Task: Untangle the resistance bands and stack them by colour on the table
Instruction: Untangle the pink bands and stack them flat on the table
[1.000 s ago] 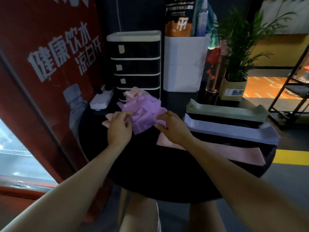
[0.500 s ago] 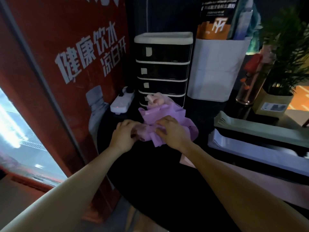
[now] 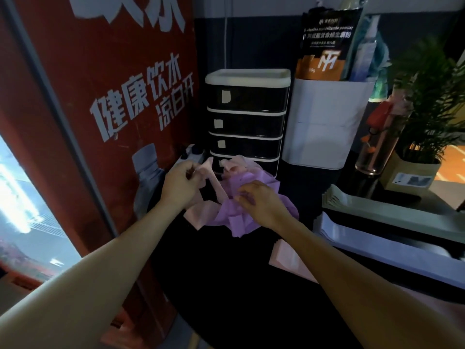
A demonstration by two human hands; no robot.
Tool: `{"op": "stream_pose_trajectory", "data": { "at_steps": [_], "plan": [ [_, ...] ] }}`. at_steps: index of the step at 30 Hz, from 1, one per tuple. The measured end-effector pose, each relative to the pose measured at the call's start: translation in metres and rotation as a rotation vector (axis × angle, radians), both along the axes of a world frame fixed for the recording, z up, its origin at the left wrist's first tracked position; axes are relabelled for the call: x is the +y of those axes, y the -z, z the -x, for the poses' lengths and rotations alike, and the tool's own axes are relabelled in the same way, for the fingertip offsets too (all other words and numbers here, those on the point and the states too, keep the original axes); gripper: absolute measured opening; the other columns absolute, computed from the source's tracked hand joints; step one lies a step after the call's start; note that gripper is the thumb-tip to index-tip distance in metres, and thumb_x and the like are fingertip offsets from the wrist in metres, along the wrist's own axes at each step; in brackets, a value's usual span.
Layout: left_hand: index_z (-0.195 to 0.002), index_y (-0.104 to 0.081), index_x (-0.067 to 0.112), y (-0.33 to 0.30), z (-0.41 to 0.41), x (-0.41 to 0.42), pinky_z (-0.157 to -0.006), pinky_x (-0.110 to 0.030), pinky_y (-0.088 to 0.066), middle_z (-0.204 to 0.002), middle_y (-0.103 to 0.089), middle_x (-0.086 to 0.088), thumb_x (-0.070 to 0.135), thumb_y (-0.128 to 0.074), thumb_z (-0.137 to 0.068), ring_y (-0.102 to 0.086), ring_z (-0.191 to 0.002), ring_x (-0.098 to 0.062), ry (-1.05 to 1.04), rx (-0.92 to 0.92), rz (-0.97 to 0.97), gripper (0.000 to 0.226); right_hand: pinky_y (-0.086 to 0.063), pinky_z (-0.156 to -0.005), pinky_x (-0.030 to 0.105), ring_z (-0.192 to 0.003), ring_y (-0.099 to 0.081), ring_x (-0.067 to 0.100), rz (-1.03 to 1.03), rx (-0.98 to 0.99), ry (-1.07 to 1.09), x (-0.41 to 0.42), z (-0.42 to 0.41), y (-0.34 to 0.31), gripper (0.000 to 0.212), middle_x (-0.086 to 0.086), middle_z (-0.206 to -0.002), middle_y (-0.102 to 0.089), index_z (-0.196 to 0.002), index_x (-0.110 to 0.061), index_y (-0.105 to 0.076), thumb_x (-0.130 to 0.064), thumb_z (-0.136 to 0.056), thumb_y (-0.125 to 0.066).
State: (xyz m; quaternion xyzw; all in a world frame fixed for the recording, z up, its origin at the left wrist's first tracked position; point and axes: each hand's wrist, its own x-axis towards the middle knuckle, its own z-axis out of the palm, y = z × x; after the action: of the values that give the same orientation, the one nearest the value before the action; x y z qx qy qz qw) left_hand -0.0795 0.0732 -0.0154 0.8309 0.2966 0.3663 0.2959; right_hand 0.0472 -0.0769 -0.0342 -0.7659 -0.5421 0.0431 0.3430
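A tangled heap of purple bands (image 3: 264,195) and pink bands (image 3: 201,212) lies on the dark round table (image 3: 226,285), in front of the drawer unit. My left hand (image 3: 180,183) pinches a pink band (image 3: 214,182) and lifts it up and left out of the heap. Fingers curled, my right hand (image 3: 261,202) presses down on the purple bands. At the right lie three flat stacks: green bands (image 3: 392,212) farthest, lilac bands (image 3: 377,240) in the middle, pink stack (image 3: 289,258) nearest, partly hidden by my right forearm.
A black drawer unit (image 3: 245,122) with a white top stands right behind the heap. Beside it are a white box (image 3: 324,127) holding packets, a glass vase (image 3: 377,147) and a potted plant (image 3: 422,152). A white power strip (image 3: 193,154) and a red poster wall (image 3: 100,109) are at the left.
My left hand has risen and pulled a pink band out of the heap toward the left. The right hand stays on the purple bands. The view has moved closer and to the left.
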Motion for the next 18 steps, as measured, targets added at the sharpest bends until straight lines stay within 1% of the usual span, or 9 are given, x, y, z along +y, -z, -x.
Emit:
{"op": "stream_pose_trajectory", "data": {
  "at_steps": [2,4,6,7,8,10,12,14,18],
  "plan": [
    [-0.082,-0.057,0.017,-0.021,-0.004,0.0,-0.053,-0.009,-0.035,-0.066,-0.051,0.008,0.018,-0.054,-0.093,-0.045,-0.06,-0.004,0.002,-0.073,-0.006,0.012,-0.049,-0.069,0.035,-0.08,-0.062,0.024,0.015,0.019,0.0,-0.001,-0.001,-0.005,0.015,0.008,-0.085,-0.065,-0.081,-0.009,-0.062,-0.015,-0.092,-0.053],
    [-0.082,-0.058,0.014,-0.039,-0.008,0.0,-0.052,-0.012,-0.034,-0.064,-0.05,0.005,0.02,-0.055,-0.093,-0.044,-0.058,-0.008,0.003,-0.121,-0.034,0.013,-0.049,-0.076,0.031,-0.09,-0.063,0.025,0.001,0.041,0.002,-0.001,-0.001,-0.013,0.017,0.011,-0.097,-0.066,-0.098,-0.002,-0.066,-0.012,-0.092,-0.054],
    [-0.081,-0.059,0.012,-0.053,-0.011,-0.002,-0.052,-0.012,-0.033,-0.064,-0.05,0.003,0.021,-0.055,-0.093,-0.043,-0.058,-0.008,0.021,-0.146,-0.049,0.015,-0.045,-0.082,0.018,-0.1,-0.061,0.021,-0.059,0.101,0.002,-0.001,0.002,-0.028,0.026,0.009,-0.112,-0.063,-0.115,-0.004,-0.062,-0.015,-0.092,-0.056],
    [-0.081,-0.059,0.011,-0.059,-0.012,-0.006,-0.051,-0.011,-0.033,-0.064,-0.05,0.002,0.021,-0.055,-0.093,-0.043,-0.058,-0.008,0.035,-0.157,-0.056,0.016,-0.044,-0.083,0.014,-0.101,-0.061,0.018,-0.097,0.131,-0.003,-0.001,0.005,-0.038,0.03,0.007,-0.115,-0.063,-0.119,-0.005,-0.061,-0.017,-0.092,-0.057],
    [-0.081,-0.059,0.011,-0.065,-0.014,-0.01,-0.051,-0.009,-0.034,-0.063,-0.05,0.003,0.02,-0.054,-0.093,-0.043,-0.057,-0.006,0.053,-0.165,-0.071,0.016,-0.046,-0.084,0.015,-0.1,-0.061,0.016,-0.139,0.148,-0.009,0.0,0.007,-0.047,0.031,0.007,-0.114,-0.064,-0.119,-0.005,-0.06,-0.019,-0.092,-0.057],
    [-0.081,-0.059,0.012,-0.077,-0.017,-0.022,-0.053,-0.006,-0.035,-0.064,-0.05,0.007,0.018,-0.054,-0.093,-0.046,-0.057,-0.003,0.08,-0.171,-0.113,0.014,-0.05,-0.088,0.026,-0.096,-0.062,0.017,-0.217,0.199,-0.013,0.004,0.01,-0.065,0.031,0.009,-0.108,-0.066,-0.115,-0.006,-0.06,-0.023,-0.089,-0.061],
    [-0.081,-0.059,0.012,-0.087,-0.019,-0.034,-0.055,-0.005,-0.036,-0.065,-0.051,0.009,0.02,-0.055,-0.093,-0.05,-0.057,0.004,0.108,-0.187,-0.134,0.015,-0.051,-0.088,0.03,-0.096,-0.062,0.021,-0.301,0.286,-0.002,0.006,0.014,-0.082,0.033,0.011,-0.105,-0.066,-0.112,-0.005,-0.06,-0.025,-0.087,-0.064],
    [-0.085,-0.062,0.012,-0.097,-0.021,-0.043,-0.055,-0.004,-0.038,-0.069,-0.056,0.01,0.021,-0.056,-0.092,-0.052,-0.059,0.009,0.15,-0.215,-0.103,0.014,-0.053,-0.086,0.034,-0.094,-0.064,0.022,-0.366,0.313,0.014,0.007,0.015,-0.096,0.034,0.011,-0.102,-0.067,-0.108,-0.003,-0.061,-0.028,-0.086,-0.065],
    [-0.088,-0.063,0.014,-0.115,-0.021,-0.056,-0.057,-0.005,-0.042,-0.076,-0.061,0.007,0.017,-0.059,-0.09,-0.055,-0.065,0.005,0.219,-0.279,-0.05,0.005,-0.054,-0.079,0.035,-0.086,-0.066,0.019,-0.442,0.271,0.022,0.002,0.011,-0.116,0.03,0.007,-0.094,-0.069,-0.103,-0.005,-0.062,-0.031,-0.087,-0.062]
  ]
}}
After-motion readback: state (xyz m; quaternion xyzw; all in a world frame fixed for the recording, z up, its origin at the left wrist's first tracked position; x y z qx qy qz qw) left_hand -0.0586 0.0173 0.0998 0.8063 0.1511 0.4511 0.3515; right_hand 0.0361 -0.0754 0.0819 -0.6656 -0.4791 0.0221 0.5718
